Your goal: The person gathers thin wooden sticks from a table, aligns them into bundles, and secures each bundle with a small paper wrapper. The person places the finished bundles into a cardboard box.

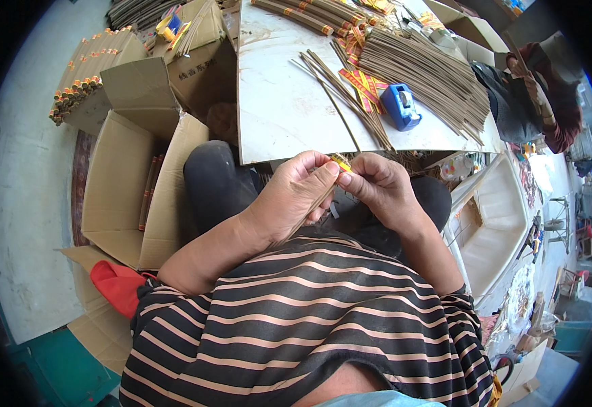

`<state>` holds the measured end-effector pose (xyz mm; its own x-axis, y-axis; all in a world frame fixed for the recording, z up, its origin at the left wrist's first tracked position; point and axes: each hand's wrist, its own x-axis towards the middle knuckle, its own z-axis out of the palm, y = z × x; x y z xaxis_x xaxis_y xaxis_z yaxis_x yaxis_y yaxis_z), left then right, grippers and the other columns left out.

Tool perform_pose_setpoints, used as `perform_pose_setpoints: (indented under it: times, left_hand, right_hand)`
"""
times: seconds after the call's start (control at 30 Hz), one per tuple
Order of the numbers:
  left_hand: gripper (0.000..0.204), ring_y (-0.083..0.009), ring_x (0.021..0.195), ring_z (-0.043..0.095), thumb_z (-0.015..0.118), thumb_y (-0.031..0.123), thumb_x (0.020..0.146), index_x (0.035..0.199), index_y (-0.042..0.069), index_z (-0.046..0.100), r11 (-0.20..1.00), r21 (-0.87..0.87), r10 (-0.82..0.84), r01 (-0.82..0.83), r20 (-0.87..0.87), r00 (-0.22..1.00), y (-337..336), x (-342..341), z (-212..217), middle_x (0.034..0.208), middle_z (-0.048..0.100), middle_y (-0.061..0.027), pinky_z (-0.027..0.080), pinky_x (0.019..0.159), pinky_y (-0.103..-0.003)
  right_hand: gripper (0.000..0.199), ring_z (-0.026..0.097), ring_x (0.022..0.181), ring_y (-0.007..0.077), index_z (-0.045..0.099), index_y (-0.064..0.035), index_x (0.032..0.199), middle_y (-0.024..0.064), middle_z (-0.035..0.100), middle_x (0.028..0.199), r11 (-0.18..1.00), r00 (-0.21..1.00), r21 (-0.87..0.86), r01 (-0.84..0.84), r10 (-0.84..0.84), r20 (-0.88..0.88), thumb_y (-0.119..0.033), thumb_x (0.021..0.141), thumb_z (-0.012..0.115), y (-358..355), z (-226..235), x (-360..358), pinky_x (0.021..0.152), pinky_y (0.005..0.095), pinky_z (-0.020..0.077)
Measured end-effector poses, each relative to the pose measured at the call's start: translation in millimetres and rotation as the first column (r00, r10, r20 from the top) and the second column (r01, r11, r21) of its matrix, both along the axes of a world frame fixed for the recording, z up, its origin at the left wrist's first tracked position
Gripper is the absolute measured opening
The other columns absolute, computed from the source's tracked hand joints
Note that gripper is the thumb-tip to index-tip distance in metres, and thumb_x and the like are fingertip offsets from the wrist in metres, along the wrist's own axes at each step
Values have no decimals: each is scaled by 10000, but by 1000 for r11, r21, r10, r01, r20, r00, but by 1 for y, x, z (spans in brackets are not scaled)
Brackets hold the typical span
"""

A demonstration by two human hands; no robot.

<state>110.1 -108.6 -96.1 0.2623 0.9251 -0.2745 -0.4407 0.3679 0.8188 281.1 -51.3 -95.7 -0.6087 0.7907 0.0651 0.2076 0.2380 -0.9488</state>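
Note:
Above my lap, my left hand [294,193] is closed around a thin bundle of brown incense sticks [318,202], which slants down toward my body. A yellow-and-red paper band [341,163] sits at the bundle's upper end. My right hand [385,188] pinches that band between thumb and fingers, close beside the left thumb. On the white table [275,115] just beyond lie loose incense sticks [340,95], more red-and-yellow paper bands [364,87] and a blue tape dispenser [400,107]. The bundle's lower end is partly hidden behind my left hand.
A large pile of incense sticks [418,78] covers the table's right side, with banded bundles [296,15] at the back. An open cardboard box [123,183] stands at my left, holding some bundles. A white tub [489,230] is at my right. Another person [554,102] sits at far right.

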Motion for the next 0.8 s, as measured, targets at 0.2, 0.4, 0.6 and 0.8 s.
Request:
perform_pose_setpoints:
  times: [0.2,0.4,0.6,0.8]
  left_hand:
    - [290,-50,485,461,472,302,942,1017,23,501,999,-14,-31,31,41,999,-1,-3,-2,652,513,-24,370,423,-149]
    - [296,-55,474,468,444,325,950,1011,42,503,993,-46,-97,104,137,986,3,-7,-5,656,527,-33,384,423,-150]
    - [305,-70,440,464,425,344,953,994,52,500,975,-60,-188,213,280,942,6,-12,-12,652,539,-51,393,409,-162]
    - [336,-110,435,477,416,371,948,991,45,487,926,-35,-324,375,434,840,13,-15,-20,666,543,-89,405,397,-194]
  right_hand:
    - [266,500,606,108,575,-8,740,52,546,652,993,1000,116,14,-14,-1,-244,810,676,2,-7,-1,542,247,425]
    - [282,501,600,113,542,-21,715,56,539,646,986,989,167,-13,37,-145,-241,776,708,9,-23,-2,541,253,422]
    - [301,468,631,98,538,-40,718,1,519,676,999,978,-9,-39,36,-208,-247,723,756,14,-29,-1,571,236,407]
    - [331,478,786,112,611,-25,862,23,530,862,989,942,-87,-122,88,-325,-237,678,787,16,-12,-3,702,237,410]
